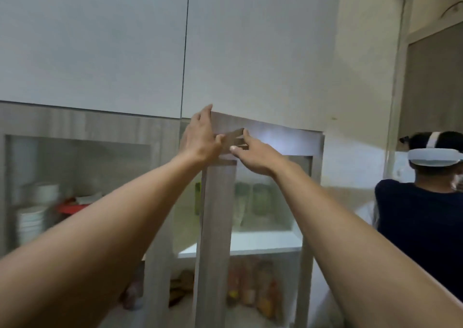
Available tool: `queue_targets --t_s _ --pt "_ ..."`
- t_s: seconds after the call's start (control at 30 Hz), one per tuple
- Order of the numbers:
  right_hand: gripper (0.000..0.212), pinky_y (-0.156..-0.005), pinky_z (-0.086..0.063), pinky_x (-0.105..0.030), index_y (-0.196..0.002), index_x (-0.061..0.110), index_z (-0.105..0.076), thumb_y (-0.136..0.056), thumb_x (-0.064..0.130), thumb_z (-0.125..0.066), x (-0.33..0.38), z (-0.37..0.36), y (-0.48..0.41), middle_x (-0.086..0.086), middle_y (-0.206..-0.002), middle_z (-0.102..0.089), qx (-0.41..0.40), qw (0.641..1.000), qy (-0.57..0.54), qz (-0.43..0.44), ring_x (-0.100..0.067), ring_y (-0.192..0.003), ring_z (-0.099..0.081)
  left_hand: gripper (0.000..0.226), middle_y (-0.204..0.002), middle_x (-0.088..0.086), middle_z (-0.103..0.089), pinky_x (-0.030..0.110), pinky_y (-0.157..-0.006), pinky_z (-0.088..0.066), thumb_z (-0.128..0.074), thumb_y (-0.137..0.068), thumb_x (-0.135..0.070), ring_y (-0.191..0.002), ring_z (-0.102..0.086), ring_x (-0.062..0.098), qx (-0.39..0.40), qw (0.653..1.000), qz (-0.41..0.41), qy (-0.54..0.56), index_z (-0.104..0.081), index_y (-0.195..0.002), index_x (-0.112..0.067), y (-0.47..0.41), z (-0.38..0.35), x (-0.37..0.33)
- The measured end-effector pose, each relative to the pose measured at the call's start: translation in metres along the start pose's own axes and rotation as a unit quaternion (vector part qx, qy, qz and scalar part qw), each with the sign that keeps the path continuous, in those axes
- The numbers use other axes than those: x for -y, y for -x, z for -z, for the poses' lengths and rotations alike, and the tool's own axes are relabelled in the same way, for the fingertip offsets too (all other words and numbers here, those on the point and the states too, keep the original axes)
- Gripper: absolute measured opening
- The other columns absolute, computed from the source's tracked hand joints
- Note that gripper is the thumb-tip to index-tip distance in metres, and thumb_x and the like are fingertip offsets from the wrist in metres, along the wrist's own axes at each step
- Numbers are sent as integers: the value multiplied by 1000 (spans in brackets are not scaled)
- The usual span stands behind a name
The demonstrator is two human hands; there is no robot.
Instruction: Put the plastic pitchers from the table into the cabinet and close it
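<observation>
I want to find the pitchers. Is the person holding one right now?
No. The left hand and right hand are both up at the cabinet door, with no pitcher in them.

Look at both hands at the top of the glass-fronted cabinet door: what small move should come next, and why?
Probably press the door gently inward until it sits flush. Both the left hand and right hand rest open at its top edge, and the door stands ajar, its edge angled out in front of the shelf. No pitcher can be made out in either hand, so closing looks like what remains.
</observation>
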State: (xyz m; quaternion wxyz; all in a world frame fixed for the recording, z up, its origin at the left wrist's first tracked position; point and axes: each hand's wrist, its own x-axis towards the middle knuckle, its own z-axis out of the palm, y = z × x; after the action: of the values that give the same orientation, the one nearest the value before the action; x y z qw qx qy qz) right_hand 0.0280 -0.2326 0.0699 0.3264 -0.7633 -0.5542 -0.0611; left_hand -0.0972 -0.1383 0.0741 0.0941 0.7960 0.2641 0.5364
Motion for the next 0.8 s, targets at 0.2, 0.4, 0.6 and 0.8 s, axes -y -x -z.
queue_targets --t_s 0.2,0.4,0.6,0.8 --pt "89 -123 -18 -43 -161 28 3 -97 50 -54 -27 -31 -70 -18 -168 2 10 999 41 -6 -35 -155 -12 65 -164 17 -1 57 -118 -16 -45 -97 -11 -150 -5 39 -44 933 -97 -344 -19 -154 -24 -26 -37 53" --pt "91 -121 -16 -61 -161 31 5 -97 46 -57 -82 -39 -124 -13 -169 11 21 996 84 -37 -35 -155 3 72 -162 21 10 63 -117 0 -35 -91 -2 -149 11 40 -15 906 -36 -422 -5 -156 -13 -58 -91 85" --pt "91 -119 2 -64 -159 34 11 -99 32 -58 -122 -58 -156 -14 -164 28 12 994 106 -25 -36 -151 23 60 -163 22 -2 55 -120 -10 -24 -102 -34 -150 -3 38 22 931 -1 -364 -13 -155 -8 -79 -135 114" --pt "97 -118 7 -64 -157 34 18 -98 28 -58 -143 -80 -182 -14 -160 36 18 994 111 0 -36 -149 28 65 -163 21 -1 52 -121 -9 -19 -102 -45 -151 -3 36 33 943 11 -330 -12 -155 -8 -92 -170 133"
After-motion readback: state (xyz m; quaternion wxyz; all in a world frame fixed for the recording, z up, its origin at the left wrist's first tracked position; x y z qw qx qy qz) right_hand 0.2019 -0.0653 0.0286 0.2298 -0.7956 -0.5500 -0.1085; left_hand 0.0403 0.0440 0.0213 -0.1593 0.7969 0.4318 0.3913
